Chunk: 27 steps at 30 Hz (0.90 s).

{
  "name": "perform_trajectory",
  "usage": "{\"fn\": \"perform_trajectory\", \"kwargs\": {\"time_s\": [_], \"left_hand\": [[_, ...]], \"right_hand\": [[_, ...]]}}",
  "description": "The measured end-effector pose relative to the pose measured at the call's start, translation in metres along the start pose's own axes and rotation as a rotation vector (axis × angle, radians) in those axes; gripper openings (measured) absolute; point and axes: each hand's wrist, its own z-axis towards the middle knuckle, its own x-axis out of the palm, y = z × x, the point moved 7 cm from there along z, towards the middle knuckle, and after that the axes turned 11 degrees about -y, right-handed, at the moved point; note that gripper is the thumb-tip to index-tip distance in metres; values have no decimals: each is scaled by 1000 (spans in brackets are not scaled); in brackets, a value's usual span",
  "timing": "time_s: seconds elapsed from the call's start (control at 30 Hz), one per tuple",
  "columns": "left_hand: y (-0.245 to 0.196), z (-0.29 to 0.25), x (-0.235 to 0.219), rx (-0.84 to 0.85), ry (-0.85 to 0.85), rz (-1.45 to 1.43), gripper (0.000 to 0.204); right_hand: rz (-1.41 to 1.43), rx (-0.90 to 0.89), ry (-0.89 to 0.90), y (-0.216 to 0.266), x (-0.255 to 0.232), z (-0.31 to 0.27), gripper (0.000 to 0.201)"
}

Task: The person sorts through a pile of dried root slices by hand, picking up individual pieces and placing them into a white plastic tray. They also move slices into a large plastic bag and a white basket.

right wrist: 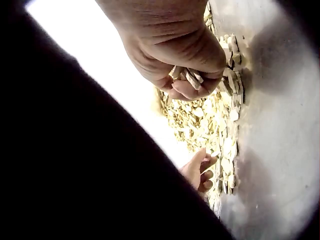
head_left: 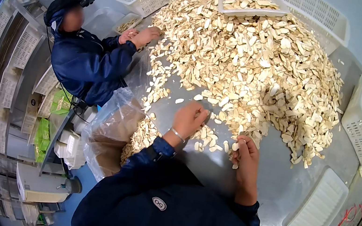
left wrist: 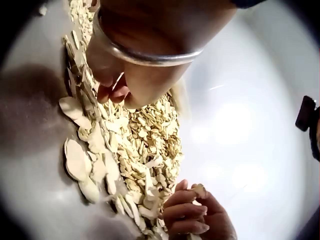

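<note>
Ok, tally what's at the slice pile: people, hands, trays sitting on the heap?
People: 2 (wearer, other person)
Hands: 4 (left hand, right hand holding slices, other person's hands)
Tray on the heap: 1
Total: 7

My head camera looks steeply down over the bench (head_left: 283,186). Each wrist camera sits close behind its own hand, facing along the bench surface. Both wrist views share the pale slices (left wrist: 145,145) and catch the opposite hand.
</note>
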Motion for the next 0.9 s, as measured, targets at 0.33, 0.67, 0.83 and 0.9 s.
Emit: {"fn": "perform_trajectory", "kwargs": {"time_s": [0.33,0.67,0.83,0.9], "left_hand": [[-53,44,52,280,-50,159,24],[-65,16,33,-65,422,-562,18],[-77,56,41,511,-95,88,19],[-70,62,56,539,-67,163,27]], "right_hand": [[52,75,24,-5,-3,4,14],[169,215,60,-7,16,-6,24],[137,201,185,-23,8,0,21],[170,196,236,-19,10,-1,19]]}}
